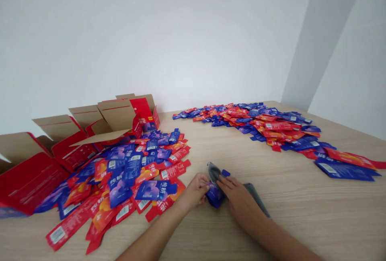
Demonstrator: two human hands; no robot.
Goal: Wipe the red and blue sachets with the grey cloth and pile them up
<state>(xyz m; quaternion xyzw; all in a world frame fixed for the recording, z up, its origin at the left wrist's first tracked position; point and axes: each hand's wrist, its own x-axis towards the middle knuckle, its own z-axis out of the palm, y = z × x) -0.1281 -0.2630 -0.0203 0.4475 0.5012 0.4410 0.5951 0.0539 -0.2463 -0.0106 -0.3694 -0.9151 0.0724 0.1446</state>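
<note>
At the middle of the table's near part, a blue pouch (214, 195) with a purple print lies between my hands. My left hand (195, 192) is closed, its thumb and fingertips pinching the pouch's left edge. A grey cloth (214, 172) is bunched under the fingers of my right hand (238, 196), which presses it onto the pouch from the right. More of the cloth sticks out past that hand's far side. The palm side of my right hand is hidden.
On the left spreads a heap of red and blue pouches (122, 172). Behind it stand several open red cartons (72, 152) with raised brown flaps. Another long pile of pouches (271, 128) runs along the back right of the wooden table (301, 216). A white wall rises behind.
</note>
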